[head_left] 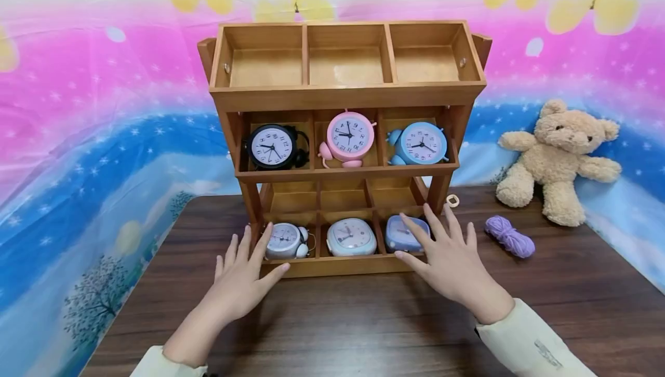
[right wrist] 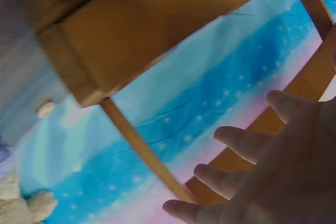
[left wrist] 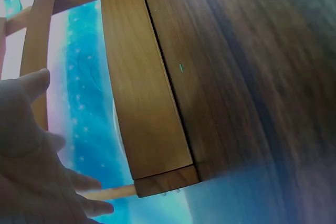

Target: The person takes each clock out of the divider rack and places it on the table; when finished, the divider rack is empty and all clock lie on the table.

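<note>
A three-tier wooden shelf [head_left: 347,96] stands on the table, each tier split into three compartments. My left hand [head_left: 241,279], fingers spread, is in front of its lower left corner, nearest a white twin-bell alarm clock [head_left: 283,237]. Spread fingers of my right hand [head_left: 452,258] overlap a purple alarm clock [head_left: 399,237] at the lower right. Between them on the bottom tier sits a pale blue-and-white alarm clock [head_left: 351,237]. The middle tier holds a black alarm clock [head_left: 272,147], a pink one [head_left: 350,136] and a blue one [head_left: 423,143]. Both hands hold nothing.
Right of the shelf lie a skein of purple yarn [head_left: 510,237] and a small pale ring [head_left: 452,200]. A teddy bear [head_left: 563,157] leans against the patterned cloth backdrop [head_left: 130,152] at the back right. Dark wooden tabletop [head_left: 332,319] extends in front.
</note>
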